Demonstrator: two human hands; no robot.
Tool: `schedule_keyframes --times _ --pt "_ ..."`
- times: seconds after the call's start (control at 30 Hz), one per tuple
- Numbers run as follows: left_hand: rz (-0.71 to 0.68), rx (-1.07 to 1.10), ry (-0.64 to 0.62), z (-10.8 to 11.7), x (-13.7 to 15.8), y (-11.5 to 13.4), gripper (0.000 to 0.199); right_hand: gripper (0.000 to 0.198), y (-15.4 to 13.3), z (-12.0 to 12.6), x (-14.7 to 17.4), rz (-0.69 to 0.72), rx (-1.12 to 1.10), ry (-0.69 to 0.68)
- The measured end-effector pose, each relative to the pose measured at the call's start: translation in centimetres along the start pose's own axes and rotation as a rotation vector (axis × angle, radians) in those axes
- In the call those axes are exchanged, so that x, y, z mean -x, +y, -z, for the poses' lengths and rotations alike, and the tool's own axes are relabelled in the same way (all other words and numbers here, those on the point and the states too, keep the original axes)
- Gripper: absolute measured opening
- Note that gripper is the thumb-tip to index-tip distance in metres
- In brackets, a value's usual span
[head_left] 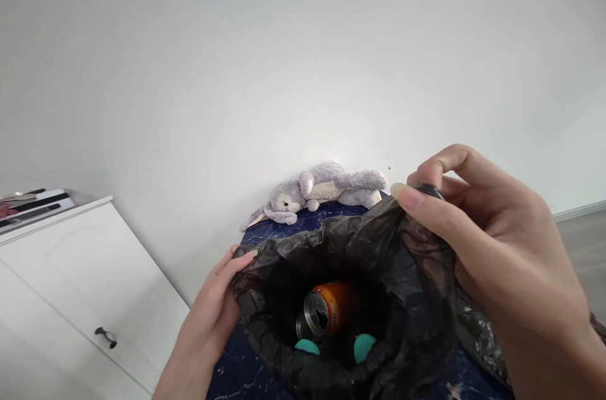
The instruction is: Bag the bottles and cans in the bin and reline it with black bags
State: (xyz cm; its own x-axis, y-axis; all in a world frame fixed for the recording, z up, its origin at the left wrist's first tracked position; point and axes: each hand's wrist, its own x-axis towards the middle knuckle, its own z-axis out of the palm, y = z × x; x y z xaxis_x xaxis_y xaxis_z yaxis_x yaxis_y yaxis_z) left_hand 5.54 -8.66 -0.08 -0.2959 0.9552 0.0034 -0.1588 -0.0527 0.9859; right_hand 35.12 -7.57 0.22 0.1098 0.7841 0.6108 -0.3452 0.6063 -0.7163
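Note:
A black plastic bag (421,305) gapes toward me, its rim spread between both hands. My left hand (215,299) pinches the rim on the left side, thumb over the edge. On the right, higher up, my right hand (497,242) grips the rim between thumb and fingers and pulls that side upward. Inside the bag lies an orange drink can (338,302), opened, its top facing me. Part of a second can (302,326) shows beneath it. Two turquoise rounded things (364,347) sit lower in the bag, mostly hidden, so their kind is unclear.
Behind the bag, a grey plush rabbit (326,188) lies on its side on a dark blue marbled table (298,218), against the white wall. At left stands a white cabinet (71,286) with a black handle. Crumpled clear plastic (480,330) lies beside my right wrist.

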Motion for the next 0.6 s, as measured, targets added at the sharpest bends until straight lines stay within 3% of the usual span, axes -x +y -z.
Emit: schedule_keyframes --times 0.13,0.27,0.43,0.6 --pt "-0.149 -0.073 -0.01 0.1 -0.3 1.2 0.052 0.034 -0.1 0.5 -0.1 0.007 -0.005 -0.001" --pt "-0.192 -0.059 -0.029 -0.3 -1.7 1.9 0.057 0.033 0.4 1.1 -0.9 -0.013 -0.08 0.065" --pt "-0.216 -0.003 -0.145 -1.8 -3.1 2.4 0.059 0.035 0.9 1.5 -2.6 -0.1 -0.22 0.252" --pt "-0.319 -0.072 -0.213 -2.5 -2.1 3.6 0.049 0.034 0.9 2.1 -3.3 -0.067 -0.332 0.456"
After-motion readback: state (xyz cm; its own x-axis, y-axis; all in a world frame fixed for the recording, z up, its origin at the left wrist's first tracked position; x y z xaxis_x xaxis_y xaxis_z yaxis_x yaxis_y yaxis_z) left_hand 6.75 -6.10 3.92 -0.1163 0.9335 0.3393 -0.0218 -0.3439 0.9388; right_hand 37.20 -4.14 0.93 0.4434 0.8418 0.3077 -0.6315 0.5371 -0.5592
